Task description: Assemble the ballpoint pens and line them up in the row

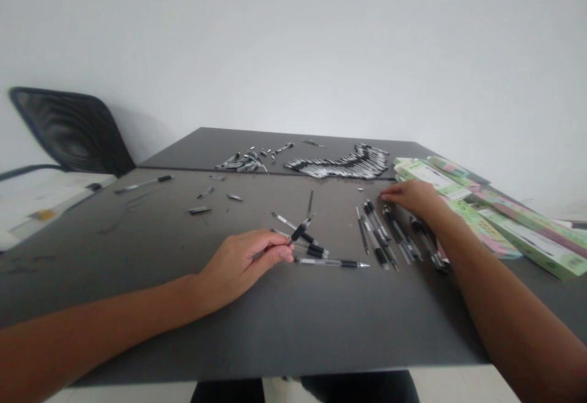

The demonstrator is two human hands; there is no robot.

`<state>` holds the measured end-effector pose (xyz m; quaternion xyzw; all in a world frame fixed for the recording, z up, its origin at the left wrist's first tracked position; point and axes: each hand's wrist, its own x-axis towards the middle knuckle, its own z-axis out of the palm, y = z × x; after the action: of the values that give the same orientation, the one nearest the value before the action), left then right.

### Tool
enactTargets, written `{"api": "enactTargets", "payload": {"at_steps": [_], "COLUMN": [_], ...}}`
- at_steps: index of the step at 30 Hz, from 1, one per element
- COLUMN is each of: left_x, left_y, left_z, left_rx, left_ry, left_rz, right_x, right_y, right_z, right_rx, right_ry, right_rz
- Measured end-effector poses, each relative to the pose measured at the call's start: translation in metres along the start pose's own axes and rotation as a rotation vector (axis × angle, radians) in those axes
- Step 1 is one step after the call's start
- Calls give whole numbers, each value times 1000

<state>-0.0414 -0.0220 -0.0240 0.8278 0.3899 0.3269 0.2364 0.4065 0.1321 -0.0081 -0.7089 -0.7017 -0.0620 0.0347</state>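
In my left hand (pixel 245 262) a pen with a black rubber grip (pixel 301 230) is pinched between thumb and fingers, its tip slanting up to the right. Just beyond and beside that hand lie a few more pens, one clear-barrelled pen (pixel 328 262) flat with its tip to the right. My right hand (pixel 415 198) reaches over a loose group of pens and pen parts (pixel 378 235), beside the green boxes. Its fingers are drawn together low over the table, and what they hold, if anything, is too small to make out.
A long row of pens (pixel 343 166) lies at the far side, left of the green printed boxes (pixel 486 232). Small pen parts (pixel 247 161) are heaped at the back left. One pen (pixel 144 184) rests alone further left. A black mesh chair (pixel 71 128) stands beyond the table's left edge.
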Motion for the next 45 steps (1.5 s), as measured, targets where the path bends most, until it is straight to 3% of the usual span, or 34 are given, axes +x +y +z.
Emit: {"api": "enactTargets", "payload": {"at_steps": [16, 25, 29, 32, 34, 38, 45], "left_x": [2, 1, 2, 3, 3, 3, 2], "left_y": [2, 1, 4, 6, 6, 5, 3], "left_z": [-2, -2, -1, -1, -1, -1, 0], "left_rx": [21, 1, -28, -43, -49, -59, -59], "left_ry": [-6, -7, -2, 1, 2, -14, -35], "left_rz": [11, 13, 14, 25, 37, 43, 48], "right_x": [1, -10, -23, -42, -59, -91, -121], "right_y": [15, -11, -42, -77, -103, -149, -178], "right_z": [-3, -19, -43, -59, -64, -64, -66], "right_rx": [-29, 24, 299, 538, 822, 1378, 1810], "right_ry": [-18, 118, 247, 324, 347, 134, -275], "right_rz": [81, 64, 7, -134, -264, -298, 33]}}
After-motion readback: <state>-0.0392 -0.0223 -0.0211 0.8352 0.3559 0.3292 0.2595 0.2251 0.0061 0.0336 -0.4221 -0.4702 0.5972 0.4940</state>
